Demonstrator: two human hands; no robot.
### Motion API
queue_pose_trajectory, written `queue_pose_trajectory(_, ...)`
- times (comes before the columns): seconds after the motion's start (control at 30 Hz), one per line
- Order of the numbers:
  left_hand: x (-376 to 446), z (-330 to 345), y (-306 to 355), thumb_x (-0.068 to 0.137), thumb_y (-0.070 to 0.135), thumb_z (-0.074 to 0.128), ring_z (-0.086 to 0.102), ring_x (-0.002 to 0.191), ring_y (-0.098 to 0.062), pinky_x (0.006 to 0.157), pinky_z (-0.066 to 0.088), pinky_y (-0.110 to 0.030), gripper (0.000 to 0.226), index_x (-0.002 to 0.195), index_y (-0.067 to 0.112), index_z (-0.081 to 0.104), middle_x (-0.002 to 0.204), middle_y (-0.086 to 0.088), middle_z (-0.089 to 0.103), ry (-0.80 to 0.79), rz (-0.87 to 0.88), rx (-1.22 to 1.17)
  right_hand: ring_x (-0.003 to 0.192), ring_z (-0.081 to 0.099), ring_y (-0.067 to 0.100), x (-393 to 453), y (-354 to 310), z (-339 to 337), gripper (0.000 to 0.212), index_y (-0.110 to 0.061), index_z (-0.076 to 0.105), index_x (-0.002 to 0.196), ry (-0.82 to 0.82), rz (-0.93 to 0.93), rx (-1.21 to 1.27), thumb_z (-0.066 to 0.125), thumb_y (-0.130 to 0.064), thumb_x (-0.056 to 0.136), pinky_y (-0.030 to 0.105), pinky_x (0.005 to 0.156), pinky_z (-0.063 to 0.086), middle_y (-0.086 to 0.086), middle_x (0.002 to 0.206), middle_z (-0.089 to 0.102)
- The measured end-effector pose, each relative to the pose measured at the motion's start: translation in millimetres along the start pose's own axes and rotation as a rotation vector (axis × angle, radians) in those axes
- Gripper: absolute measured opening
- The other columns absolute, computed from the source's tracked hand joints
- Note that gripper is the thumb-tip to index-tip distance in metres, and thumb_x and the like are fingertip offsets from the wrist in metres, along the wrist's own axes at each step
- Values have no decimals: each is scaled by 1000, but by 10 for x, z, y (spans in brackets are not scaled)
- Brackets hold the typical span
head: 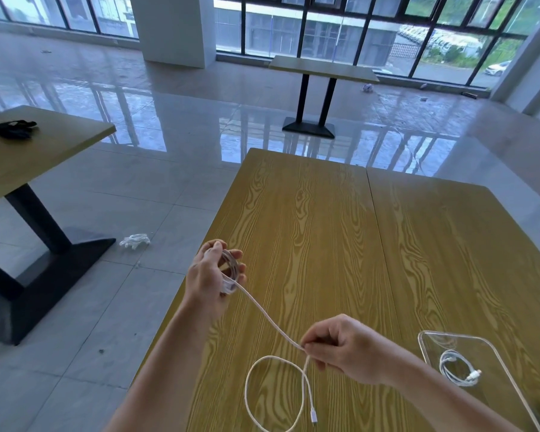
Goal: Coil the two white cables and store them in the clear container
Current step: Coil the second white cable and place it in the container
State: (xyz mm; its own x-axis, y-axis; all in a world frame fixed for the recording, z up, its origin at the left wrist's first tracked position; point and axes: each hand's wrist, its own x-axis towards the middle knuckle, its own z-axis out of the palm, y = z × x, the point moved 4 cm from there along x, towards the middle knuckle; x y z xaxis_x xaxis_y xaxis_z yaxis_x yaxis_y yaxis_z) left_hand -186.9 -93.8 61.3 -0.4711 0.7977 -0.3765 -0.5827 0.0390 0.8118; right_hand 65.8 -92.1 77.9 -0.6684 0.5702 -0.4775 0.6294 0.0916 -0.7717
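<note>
1. While the left hand (214, 272) grips several wound loops of a white cable (272, 325), the right hand (340, 350) pinches its loose length above the wooden worktop (325, 229).
2. Its free end loops down near the worktop's front edge.
3. At right, the clear container (499, 363) holds the second coiled cable (457, 371).

The clear container (493, 353) runs off the lower right edge.
</note>
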Motion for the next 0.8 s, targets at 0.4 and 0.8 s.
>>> queue_pose_trajectory(0.4,-226,379,8,104,17,46,66,71,-24,55,54,-33,24,89,20,65,86,-6,69,-352,60,417,45,58,7,161,138,-395,20,-12,66,86,373,286,-97,52,-17,99,21,47,49,2,71,75)
queue_pose_trajectory(0.8,-293,399,-271,104,17,47,68,82,-21,71,58,-43,19,95,16,64,91,-9,62,-355,-12,453,47,55,13,103,-277,-287,15,-10,67,87,426,53,249,58,-15,98,27,43,46,0,63,68)
